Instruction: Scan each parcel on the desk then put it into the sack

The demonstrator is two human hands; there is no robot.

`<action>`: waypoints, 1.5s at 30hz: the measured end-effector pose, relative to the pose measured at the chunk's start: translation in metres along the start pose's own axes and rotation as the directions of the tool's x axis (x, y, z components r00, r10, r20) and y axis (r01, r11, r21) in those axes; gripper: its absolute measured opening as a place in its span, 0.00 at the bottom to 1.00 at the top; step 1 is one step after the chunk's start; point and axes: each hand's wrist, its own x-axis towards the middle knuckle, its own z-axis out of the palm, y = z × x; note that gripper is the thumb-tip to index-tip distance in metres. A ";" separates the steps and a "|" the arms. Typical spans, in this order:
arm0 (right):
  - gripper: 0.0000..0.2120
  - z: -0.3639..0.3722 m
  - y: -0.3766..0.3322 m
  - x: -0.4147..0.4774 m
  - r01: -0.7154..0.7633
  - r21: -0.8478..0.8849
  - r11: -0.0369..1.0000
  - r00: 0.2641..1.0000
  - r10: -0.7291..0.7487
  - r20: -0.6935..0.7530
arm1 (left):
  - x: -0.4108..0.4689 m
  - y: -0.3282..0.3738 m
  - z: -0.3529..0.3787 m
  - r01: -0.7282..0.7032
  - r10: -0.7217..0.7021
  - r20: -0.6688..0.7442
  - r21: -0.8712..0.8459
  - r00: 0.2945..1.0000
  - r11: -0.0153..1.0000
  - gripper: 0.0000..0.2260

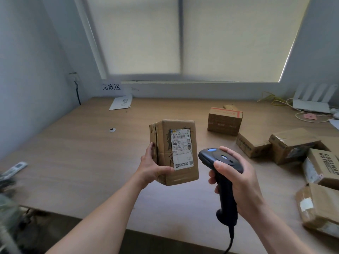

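My left hand (153, 165) grips a brown cardboard parcel (185, 173) upright above the desk (82, 153), its white shipping label (181, 148) facing me. My right hand (238, 178) holds a dark handheld barcode scanner (220, 160) by its grip, just right of the parcel, head pointing left toward the label. The scanner's cable hangs down past the desk's front edge. Several more cardboard parcels (224, 121) lie on the right side of the desk. At the far left edge is a blurred grey-green shape (7, 208); I cannot tell whether it is the sack.
Two paper signs (111, 87) sit at the back left by the wall. A white router (311, 101) with yellow and white cables stands at the back right. A small round grommet (112, 129) is set in the desktop. A remote-like object (14, 168) lies at the left edge.
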 end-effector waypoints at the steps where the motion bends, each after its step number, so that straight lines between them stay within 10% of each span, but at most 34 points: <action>1: 0.29 0.004 -0.001 -0.001 0.000 0.002 1.000 1.000 0.000 0.010 | -0.003 0.000 -0.005 0.004 -0.004 -0.006 -0.017 1.000 1.000 0.65; 16: 0.34 0.133 0.022 0.001 -0.025 0.014 1.000 0.990 0.023 0.138 | -0.051 -0.030 -0.161 -0.015 -0.043 -0.165 -0.335 0.985 0.942 0.31; 29: 0.18 0.374 0.086 0.002 -0.061 0.017 0.998 0.958 0.054 0.281 | -0.076 -0.102 -0.417 -0.047 -0.133 -0.360 -0.451 0.923 0.891 0.41; 45: 0.26 0.581 0.147 0.014 -0.177 -0.094 0.980 0.827 0.200 0.525 | -0.164 -0.228 -0.639 -0.095 -0.493 -0.666 -0.643 0.559 0.760 0.22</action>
